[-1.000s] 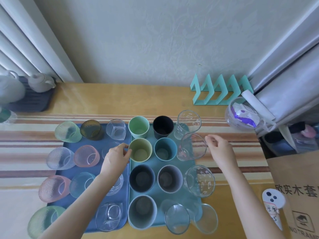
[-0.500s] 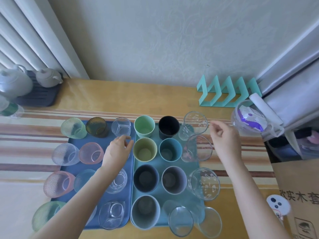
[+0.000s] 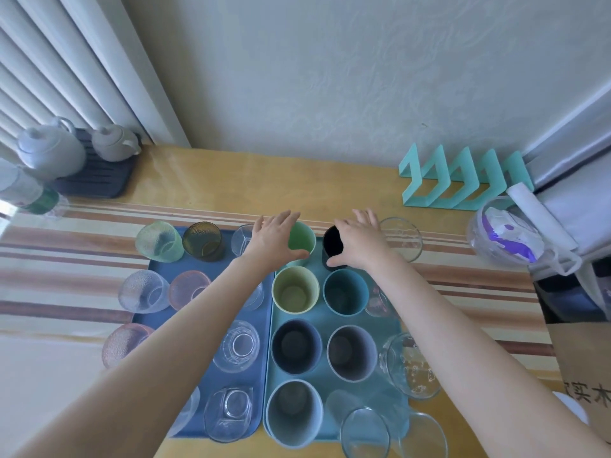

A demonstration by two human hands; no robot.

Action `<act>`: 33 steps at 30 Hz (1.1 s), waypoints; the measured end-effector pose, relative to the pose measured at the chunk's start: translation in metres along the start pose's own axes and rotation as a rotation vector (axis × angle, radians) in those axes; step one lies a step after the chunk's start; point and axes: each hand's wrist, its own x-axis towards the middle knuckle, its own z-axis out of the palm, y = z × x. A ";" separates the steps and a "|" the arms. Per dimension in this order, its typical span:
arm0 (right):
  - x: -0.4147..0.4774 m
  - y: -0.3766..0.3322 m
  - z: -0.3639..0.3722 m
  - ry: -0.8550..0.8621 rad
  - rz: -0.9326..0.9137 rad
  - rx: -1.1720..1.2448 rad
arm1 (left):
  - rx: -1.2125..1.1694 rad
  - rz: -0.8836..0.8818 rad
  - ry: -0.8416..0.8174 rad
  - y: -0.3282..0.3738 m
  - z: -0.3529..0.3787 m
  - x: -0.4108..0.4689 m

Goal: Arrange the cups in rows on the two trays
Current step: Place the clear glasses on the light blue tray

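The left hand (image 3: 274, 239) is reaching over the green cup (image 3: 302, 238), fingers stretched straight, thumb lying along the cup's near rim (whether it is pressing there is unclear). The right hand (image 3: 358, 241) is spreading likewise over the black cup (image 3: 332, 244), open and gripping nothing. Both cups are standing under the palms, on the teal tray (image 3: 322, 320). The blue tray (image 3: 263, 325) is lying beneath the left forearm, and a clear glass (image 3: 405, 239) is standing just right of the right hand.
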 end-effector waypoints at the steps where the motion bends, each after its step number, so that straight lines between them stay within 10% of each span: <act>1: 0.001 0.000 0.002 0.009 0.000 -0.007 | -0.014 -0.005 -0.016 -0.001 0.000 0.000; 15: -0.002 0.003 0.012 0.106 0.024 0.130 | -0.081 -0.007 -0.054 -0.002 -0.001 -0.003; 33: -0.132 -0.064 -0.141 0.633 -0.252 0.964 | -0.450 -0.065 0.386 -0.053 -0.144 -0.148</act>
